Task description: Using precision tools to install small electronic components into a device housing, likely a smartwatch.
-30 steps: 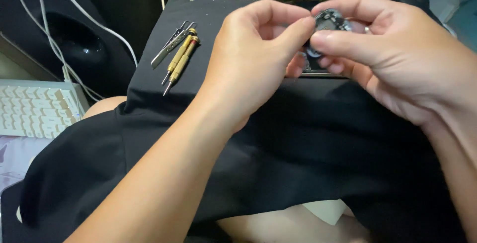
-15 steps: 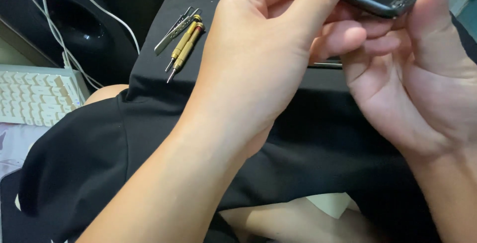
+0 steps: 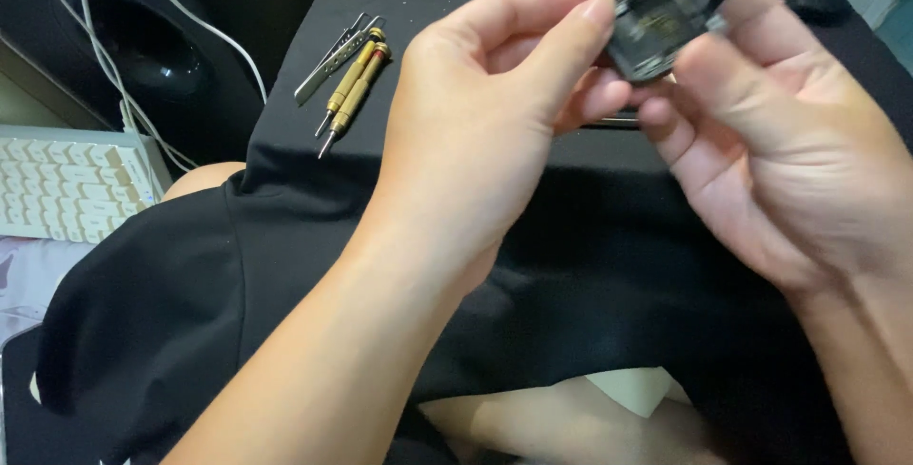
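Both my hands, left hand (image 3: 475, 132) and right hand (image 3: 789, 151), pinch a small dark watch case (image 3: 658, 32); brass screwdrivers (image 3: 352, 92) lie nearby on the black cloth (image 3: 456, 9).

A small dark squarish device (image 3: 658, 26), its open face showing inner parts, is tilted and pinched between the fingertips of the left hand (image 3: 485, 132) and the right hand (image 3: 770, 132), raised above the lap.

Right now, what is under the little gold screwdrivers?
The gold screwdrivers lie on a black cloth, beside metal tweezers. What lies beneath that cloth is covered.
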